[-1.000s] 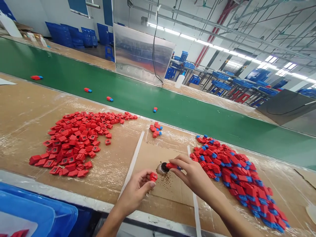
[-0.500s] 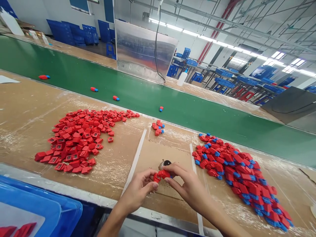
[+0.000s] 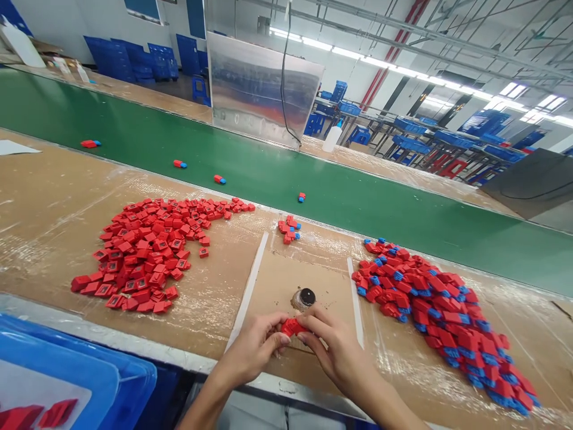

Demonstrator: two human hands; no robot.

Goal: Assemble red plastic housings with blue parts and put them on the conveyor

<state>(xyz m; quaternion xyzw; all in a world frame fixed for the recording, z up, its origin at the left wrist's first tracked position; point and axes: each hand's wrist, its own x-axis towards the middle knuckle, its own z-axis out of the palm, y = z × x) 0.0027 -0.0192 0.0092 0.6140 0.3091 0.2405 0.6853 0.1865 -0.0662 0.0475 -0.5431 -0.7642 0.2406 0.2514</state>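
Observation:
Low in the middle, my left hand (image 3: 256, 345) pinches a small red plastic block (image 3: 289, 326) between thumb and fingers. My right hand (image 3: 335, 341) grips another red plastic piece (image 3: 301, 323), its far end hidden by the fingers. The two pieces meet between my fingertips, and I cannot tell whether they are joined. Just beyond them stands a small round jar (image 3: 307, 297) with a dark top, on a cardboard sheet (image 3: 277, 275) with dark specks around the jar.
Loose red blocks (image 3: 147, 251) are heaped on the left. Red-and-blue pieces (image 3: 447, 316) form a long pile on the right, with a small cluster (image 3: 289, 229) between. A green conveyor belt (image 3: 380, 209) crosses behind, carrying several pieces. A blue bin (image 3: 102, 370) stands front left.
The two red pieces have come together between my hands, which sit slightly lower, leaving more of the jar visible. The pieces on the belt have shifted right. The view has moved slightly.

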